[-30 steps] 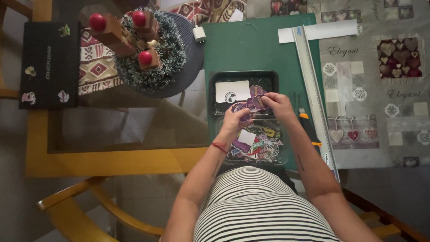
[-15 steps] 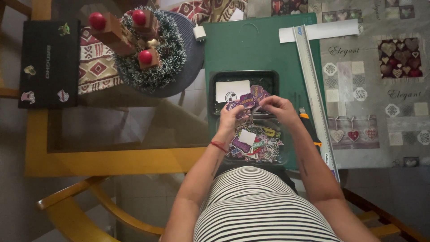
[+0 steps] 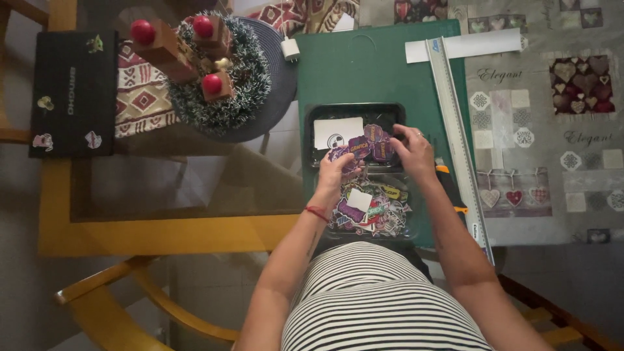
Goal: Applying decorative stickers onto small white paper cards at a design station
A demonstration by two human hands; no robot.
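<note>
My left hand (image 3: 335,170) and my right hand (image 3: 411,151) together hold a fan of purple stickers (image 3: 368,145) over a black tray (image 3: 312,120) on the green cutting mat (image 3: 364,65). Inside the tray lies a white card with a round dark mark (image 3: 338,132). Below the hands a heap of several colourful stickers (image 3: 374,208) rests on the mat near my striped shirt. A red string circles my left wrist.
A long metal ruler (image 3: 455,123) with a white strip lies along the mat's right side, an orange-handled knife (image 3: 450,188) beside it. A wreath with red candles (image 3: 211,71), a white charger plug (image 3: 290,48) and a black case with stickers (image 3: 73,93) sit left on the glass table.
The hands have risen slightly from the heap toward the tray, and the purple stickers are now spread wider between the fingers.
</note>
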